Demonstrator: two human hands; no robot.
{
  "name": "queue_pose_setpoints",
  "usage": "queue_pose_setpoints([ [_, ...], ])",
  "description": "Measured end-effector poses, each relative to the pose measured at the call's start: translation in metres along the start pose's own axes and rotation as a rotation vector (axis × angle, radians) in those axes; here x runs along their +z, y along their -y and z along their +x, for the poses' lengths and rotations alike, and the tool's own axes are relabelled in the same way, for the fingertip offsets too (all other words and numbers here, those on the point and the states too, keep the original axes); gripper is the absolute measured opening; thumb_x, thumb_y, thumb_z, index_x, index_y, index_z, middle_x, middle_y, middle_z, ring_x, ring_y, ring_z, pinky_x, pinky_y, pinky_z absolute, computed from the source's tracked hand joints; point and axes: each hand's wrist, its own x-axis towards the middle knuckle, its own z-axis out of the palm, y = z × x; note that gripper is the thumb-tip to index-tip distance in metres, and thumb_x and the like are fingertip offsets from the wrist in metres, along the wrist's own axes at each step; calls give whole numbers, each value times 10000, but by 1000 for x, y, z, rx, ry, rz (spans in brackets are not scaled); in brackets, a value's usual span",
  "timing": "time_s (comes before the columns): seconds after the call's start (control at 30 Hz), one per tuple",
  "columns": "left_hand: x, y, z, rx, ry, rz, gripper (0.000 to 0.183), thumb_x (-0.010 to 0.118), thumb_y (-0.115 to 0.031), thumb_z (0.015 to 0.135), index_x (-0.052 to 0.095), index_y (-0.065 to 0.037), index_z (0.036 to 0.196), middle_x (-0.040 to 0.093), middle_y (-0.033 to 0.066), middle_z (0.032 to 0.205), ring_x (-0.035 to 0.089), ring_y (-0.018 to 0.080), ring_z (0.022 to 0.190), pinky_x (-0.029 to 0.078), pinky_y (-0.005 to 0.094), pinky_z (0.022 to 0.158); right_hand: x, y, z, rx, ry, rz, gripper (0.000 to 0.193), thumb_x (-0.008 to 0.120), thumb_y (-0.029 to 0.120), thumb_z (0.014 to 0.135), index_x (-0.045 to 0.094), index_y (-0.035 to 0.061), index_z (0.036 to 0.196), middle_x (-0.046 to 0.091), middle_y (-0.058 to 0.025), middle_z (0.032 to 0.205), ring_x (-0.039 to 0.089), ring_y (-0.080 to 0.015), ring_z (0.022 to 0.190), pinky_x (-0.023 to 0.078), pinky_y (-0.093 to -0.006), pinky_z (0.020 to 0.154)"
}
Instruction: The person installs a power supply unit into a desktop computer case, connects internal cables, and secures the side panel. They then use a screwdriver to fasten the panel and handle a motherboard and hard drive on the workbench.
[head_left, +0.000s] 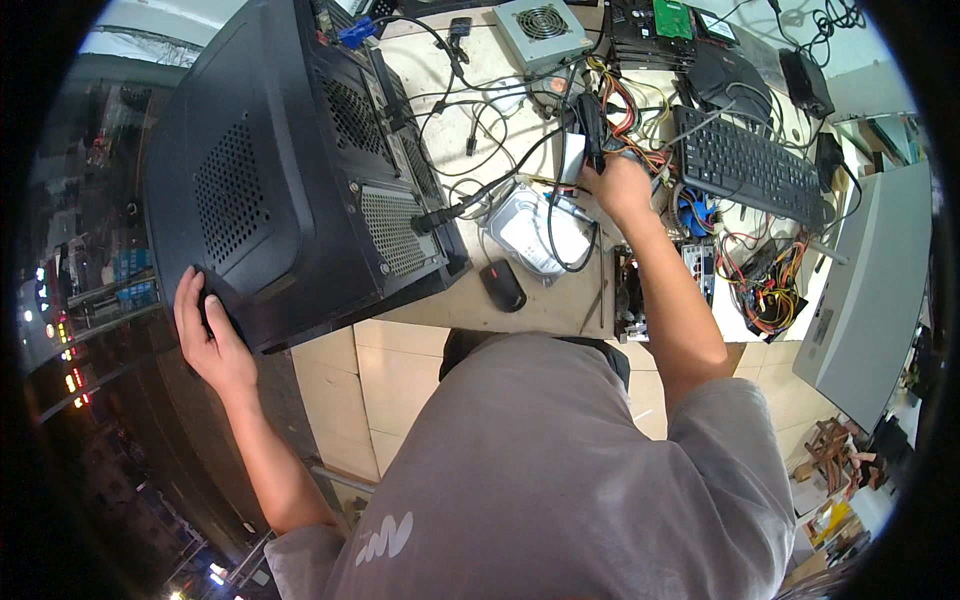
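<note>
A large black desktop computer tower (290, 160) stands at the left end of the table, a black power cord (440, 217) plugged into its back. My left hand (212, 340) rests on the tower's near lower edge with its fingers spread. Among cables at the table's middle, my right hand (622, 188) is closed at the lower end of a black elongated object (593, 128); its exact kind does not show. Just left of that hand lies a silver hard drive (538, 232) in a clear wrapping, with a black mouse (502, 286) in front of it.
A black keyboard (750, 165) lies slantwise to the right, near a blue fan (694, 212) and a bundle of coloured wires (768, 290). At the back sits a grey power supply (543, 32). A large grey panel (868, 290) stands at the right. Loose black cables cross the table.
</note>
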Motion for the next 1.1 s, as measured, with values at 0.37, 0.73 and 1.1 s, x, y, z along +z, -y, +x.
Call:
queue_pose_setpoints([
  [0.37, -1, -3, 0, -1, 1, -28, 283, 474, -25, 932, 612, 53, 1167, 600, 170, 1275, 561, 297, 1186, 392, 377, 1037, -53, -4, 2, 37, -105, 534, 266, 672, 225, 840, 649, -37, 803, 665, -190, 726, 654, -284, 652, 508, -379, 632],
  [0.73, 1, 8, -2, 24, -9, -33, 270, 485, -41, 955, 617, 49, 1173, 613, 151, 1265, 568, 256, 1173, 397, 340, 1029, -127, 10, -29, -116, -154, 715, 244, 651, 202, 924, 626, -32, 857, 577, -6, 670, 472, -55, 612, 412, -241, 553],
  [1.1, 3, 12, 0, 50, -24, -4, 264, 506, -90, 965, 633, 47, 1151, 632, 150, 1242, 586, 255, 1152, 403, 336, 1018, -110, -24, -97, 260, 490, 849, 299, 554, 255, 994, 645, 30, 819, 397, 71, 544, 314, -32, 475, 226, -239, 437],
])
